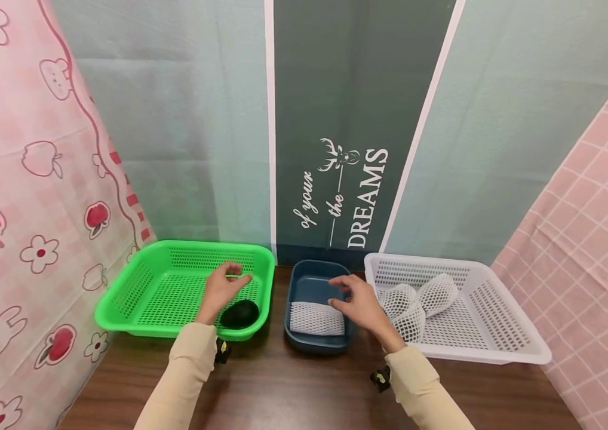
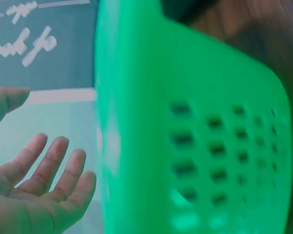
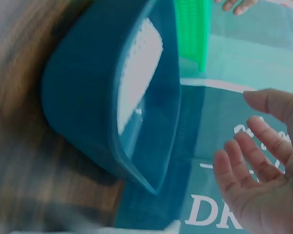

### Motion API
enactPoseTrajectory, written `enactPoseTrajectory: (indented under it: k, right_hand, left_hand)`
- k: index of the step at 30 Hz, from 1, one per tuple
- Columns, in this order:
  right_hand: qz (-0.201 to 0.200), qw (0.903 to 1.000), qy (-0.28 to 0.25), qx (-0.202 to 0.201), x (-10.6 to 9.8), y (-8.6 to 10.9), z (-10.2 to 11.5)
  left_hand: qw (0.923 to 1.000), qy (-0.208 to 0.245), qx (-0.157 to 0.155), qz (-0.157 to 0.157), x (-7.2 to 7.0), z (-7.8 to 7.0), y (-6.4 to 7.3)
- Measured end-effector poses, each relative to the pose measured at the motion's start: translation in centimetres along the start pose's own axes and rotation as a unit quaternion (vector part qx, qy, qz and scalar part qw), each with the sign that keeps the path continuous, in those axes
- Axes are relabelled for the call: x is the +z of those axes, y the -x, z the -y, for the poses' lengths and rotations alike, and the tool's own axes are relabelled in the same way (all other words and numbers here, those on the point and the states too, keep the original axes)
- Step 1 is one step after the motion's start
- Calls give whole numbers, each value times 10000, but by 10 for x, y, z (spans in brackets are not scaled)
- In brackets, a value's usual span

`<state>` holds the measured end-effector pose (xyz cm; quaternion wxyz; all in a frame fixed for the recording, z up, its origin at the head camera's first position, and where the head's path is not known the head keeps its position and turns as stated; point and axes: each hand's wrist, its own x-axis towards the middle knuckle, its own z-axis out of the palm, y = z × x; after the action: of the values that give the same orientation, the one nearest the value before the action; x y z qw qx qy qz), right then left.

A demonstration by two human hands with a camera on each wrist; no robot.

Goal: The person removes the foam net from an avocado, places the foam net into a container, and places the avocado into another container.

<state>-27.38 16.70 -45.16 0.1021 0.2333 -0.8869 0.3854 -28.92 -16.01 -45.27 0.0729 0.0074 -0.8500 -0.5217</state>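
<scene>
My left hand (image 1: 222,291) hovers over the right part of a green plastic basket (image 1: 166,295), its fingers spread and holding nothing. Just below it, in the basket's near right corner, lies a black, smooth, egg-shaped object (image 1: 240,315). The right hand (image 1: 362,306), fingers loosely bent with nothing between them, hangs above the right rim of a dark blue bin (image 1: 312,288). A folded white foam net sleeve (image 1: 316,319) lies in the near half of that bin. In the right wrist view, thumb and fingertips (image 3: 256,100) stand apart.
At the right stands a white plastic basket (image 1: 505,310), where bulging white foam nets (image 1: 439,295) lie on its left side; their contents are hard to make out. All containers stand on a brown wooden table (image 1: 304,388), against a printed curtain (image 1: 360,77).
</scene>
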Motion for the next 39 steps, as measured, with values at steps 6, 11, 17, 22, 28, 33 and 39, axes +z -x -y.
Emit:
enactPoseTrajectory:
  k: [6,11,17,22,28,33,39]
  right_hand:
    - [390,9989,-155,-211,-24,-1,-4]
    - [513,9984,-203,-150,-44,0,-6]
    - [627,9979,161,-28,-64,3,-11]
    - [673,9970,378,-74,-79,5,-20]
    - [631,9969,468,-24,-94,9,-32]
    - [596,9971,471,26,-105,13,-41]
    - [764,9951,580,-248,-116,17,-53]
  left_hand:
    - [9963,467,559,-464,17,-22,8]
    - [9896,795,955,-724,33,-32,10]
    - [9855,935,1220,-719,50,-39,15]
    - [9802,1120,1490,-676,64,-48,22]
    - [9789,1245,1522,-560,82,-55,29]
    - [9810,1226,1409,-519,96,-57,38]
    - [9838,1124,1299,-523,113,-60,49]
